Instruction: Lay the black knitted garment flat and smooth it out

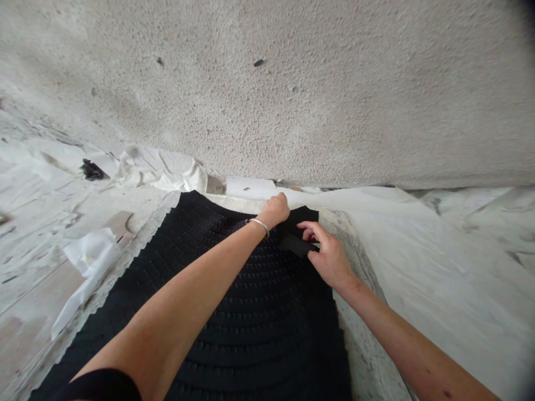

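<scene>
At ten o'clock, far left, a dark crumpled scrap [92, 170] sits near a bunched white sheet [167, 170]. Toward nine, a white paper scrap [92, 253] lies slantwise, with a brown piece [124, 225] at its two o'clock. From seven o'clock up to twelve spreads a black cloth [238, 334], crossed by curved rows of small tabs, on a pale surface [350, 245] whose margin shows along both sides. The left hand [273, 211], a bracelet [259, 223] at its wrist, is bent into a fist at the cloth's twelve o'clock edge; the cloth runs beneath its forearm, and the fingertips are hidden, so I cannot tell whether it grips anything. At its four o'clock, the right hand [328, 253] has thumb and fingers closed on a black flap [297, 244] that points from them toward nine, over the cloth's upper right part. The hands are near each other but apart. Past them, from eleven to two, runs a rough grey stretch [292, 111], and at three a pale wrinkled covering [438, 267].
</scene>
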`<state>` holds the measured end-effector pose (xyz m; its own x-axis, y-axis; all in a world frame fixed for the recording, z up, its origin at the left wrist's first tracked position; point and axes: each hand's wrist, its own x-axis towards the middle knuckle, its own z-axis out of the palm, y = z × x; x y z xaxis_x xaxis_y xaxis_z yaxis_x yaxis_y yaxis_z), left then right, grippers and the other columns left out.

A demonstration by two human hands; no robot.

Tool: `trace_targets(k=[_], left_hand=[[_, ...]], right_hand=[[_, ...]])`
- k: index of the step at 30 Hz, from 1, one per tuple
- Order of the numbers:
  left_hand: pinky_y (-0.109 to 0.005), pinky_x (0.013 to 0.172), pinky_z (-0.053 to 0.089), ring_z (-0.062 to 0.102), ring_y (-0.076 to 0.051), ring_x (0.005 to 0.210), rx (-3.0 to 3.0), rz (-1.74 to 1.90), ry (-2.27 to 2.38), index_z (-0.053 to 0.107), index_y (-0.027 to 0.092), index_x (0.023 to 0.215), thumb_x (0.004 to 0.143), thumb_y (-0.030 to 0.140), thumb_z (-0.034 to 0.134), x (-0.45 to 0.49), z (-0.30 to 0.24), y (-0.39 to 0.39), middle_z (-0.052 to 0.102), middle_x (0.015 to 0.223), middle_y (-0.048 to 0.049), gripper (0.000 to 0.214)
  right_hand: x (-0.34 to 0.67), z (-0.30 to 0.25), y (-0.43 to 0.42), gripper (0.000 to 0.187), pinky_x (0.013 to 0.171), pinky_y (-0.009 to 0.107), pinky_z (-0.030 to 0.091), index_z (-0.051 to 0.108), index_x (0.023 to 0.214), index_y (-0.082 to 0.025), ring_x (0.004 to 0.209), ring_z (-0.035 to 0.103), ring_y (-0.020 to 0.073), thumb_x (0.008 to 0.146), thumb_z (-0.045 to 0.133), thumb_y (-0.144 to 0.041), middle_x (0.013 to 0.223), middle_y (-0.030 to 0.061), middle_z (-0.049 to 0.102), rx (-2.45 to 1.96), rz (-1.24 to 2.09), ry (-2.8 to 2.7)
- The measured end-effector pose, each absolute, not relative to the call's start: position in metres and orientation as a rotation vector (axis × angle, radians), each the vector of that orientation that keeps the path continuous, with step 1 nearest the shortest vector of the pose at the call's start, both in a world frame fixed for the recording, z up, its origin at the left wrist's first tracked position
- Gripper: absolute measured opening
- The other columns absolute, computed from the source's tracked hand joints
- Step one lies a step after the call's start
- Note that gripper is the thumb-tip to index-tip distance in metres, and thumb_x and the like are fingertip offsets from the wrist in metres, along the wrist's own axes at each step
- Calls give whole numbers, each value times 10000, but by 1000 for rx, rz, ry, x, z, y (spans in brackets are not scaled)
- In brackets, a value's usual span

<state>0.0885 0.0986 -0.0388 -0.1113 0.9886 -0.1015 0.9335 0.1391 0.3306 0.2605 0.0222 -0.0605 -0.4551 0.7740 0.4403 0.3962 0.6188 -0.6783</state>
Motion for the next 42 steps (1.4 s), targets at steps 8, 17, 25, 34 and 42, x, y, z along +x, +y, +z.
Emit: trace_targets(k=[8,17,25,34,42], left_hand=[[-310,872,505,654,-254,1066,1820,287,2106,645,154,1084,805,236,641,89,-38,100,699,1100,-153,291],[-367,936,461,632,-239,1081,1791,353,2058,624,171,1124,833,194,571,92,-27,100,699,1119,-112,297],[-419,994,405,615,-246,1103,1804,464,2042,620,212,1068,770,181,632,94,-44,110,690,1128,-69,299],[-388,945,421,606,-224,1041,1825,780,2033,588,229,1144,817,256,655,89,-59,115,686,1088,-53,335],[-309,868,457,593,-175,949,1824,1100,2075,604,162,1053,913,82,390,41,-40,79,654,1009,-78,268]], right_hand=[[261,-59,26,515,749,313,428,568,1099,-237,778,541,181,618,447,-98,819,-9,547,-920,633,-2074],[262,-59,33,517,750,316,422,574,1103,-239,760,543,177,613,458,-121,805,-20,542,-973,669,-2045],[261,-62,40,480,722,317,414,572,1088,-231,731,554,171,629,485,-121,814,-21,558,-992,716,-2038],[256,-65,48,487,688,301,420,575,1098,-232,697,556,159,627,500,-131,823,-20,586,-1044,750,-2001],[249,-65,75,424,836,318,461,590,1128,-222,873,630,181,718,558,-118,926,11,667,-1262,675,-1993]])
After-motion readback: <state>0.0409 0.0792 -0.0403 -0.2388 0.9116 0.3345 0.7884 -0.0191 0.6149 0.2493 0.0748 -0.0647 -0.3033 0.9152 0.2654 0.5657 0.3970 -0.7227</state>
